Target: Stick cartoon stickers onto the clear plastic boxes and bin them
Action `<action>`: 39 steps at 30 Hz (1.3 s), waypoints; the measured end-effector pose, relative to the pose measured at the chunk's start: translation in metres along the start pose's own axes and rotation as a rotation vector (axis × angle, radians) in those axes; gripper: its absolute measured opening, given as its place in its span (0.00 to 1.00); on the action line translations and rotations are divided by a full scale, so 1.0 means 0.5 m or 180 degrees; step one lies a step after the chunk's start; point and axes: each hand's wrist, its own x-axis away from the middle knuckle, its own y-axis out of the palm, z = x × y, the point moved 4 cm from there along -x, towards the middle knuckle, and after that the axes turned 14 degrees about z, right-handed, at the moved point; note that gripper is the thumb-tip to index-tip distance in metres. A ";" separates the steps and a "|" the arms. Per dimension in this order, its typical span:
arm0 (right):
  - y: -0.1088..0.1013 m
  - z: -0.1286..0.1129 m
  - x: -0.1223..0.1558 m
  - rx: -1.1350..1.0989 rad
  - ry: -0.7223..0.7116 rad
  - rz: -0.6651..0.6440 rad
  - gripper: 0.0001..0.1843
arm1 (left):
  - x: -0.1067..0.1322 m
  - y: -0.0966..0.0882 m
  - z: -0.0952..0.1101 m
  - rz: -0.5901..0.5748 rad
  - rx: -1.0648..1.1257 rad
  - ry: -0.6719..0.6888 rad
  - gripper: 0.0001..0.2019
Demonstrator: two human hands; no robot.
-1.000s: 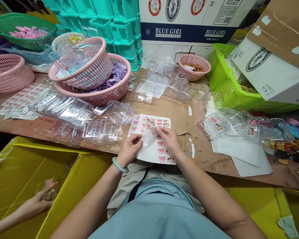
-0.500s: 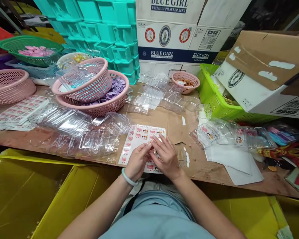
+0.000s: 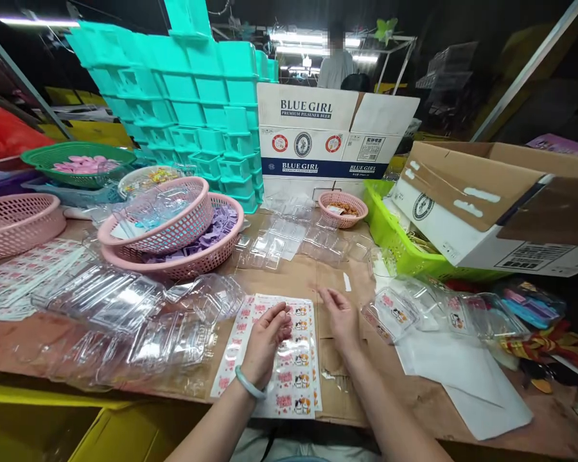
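My left hand (image 3: 266, 337), with a pale bangle at its wrist, is over the sticker sheets (image 3: 284, 403). Its fingers are curled together, and whatever they may hold is hidden. These sheets carry pink lettering and cat pictures, and they lie stacked on flattened cardboard. To their right, my right hand (image 3: 343, 317) is raised above the cardboard. Its thumb and forefinger come together in a pinch, slightly smeared by motion; anything between them is too small to make out. Clear plastic cases (image 3: 168, 337) lie left of the sheets. A case with a cat sticker (image 3: 392, 314) lies to the right.
Pink baskets (image 3: 173, 266) with purple pieces stand back left, near more sticker sheets (image 3: 26, 279). Teal crates (image 3: 197, 96) and a beer carton (image 3: 308, 138) stand behind. A green basket (image 3: 399, 237) holds a tilted carton (image 3: 462, 205). White paper (image 3: 486, 398) lies at right.
My hands were together over the sticker sheets and have parted, the right one moving right. The view has tilted up, bringing a person in the background into sight.
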 end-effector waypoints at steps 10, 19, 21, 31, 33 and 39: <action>0.298 0.001 -0.138 0.1743 -0.2219 -0.1213 0.71 | -0.046 -0.009 0.008 0.0071 0.0089 0.0366 0.21; 0.205 -0.071 -0.124 0.1459 -0.1869 -0.2541 0.73 | -0.064 -0.030 0.033 0.0101 0.0468 -0.0109 0.24; 0.140 -0.109 -0.070 0.1257 -0.1813 -0.3232 0.71 | -0.059 -0.025 0.039 -0.0203 0.0292 -0.0408 0.29; -0.032 -0.125 0.031 0.0685 -0.0869 -0.3140 0.60 | -0.003 -0.045 0.021 -0.1358 -0.0252 -0.0730 0.17; -0.036 -0.104 0.033 0.0268 -0.0523 -0.2183 0.52 | 0.009 -0.062 0.020 -0.1069 -0.0131 -0.0402 0.17; -0.026 -0.063 0.098 -0.0101 -0.0043 -0.0333 0.14 | 0.024 -0.080 -0.004 -0.0916 -0.0453 -0.0082 0.20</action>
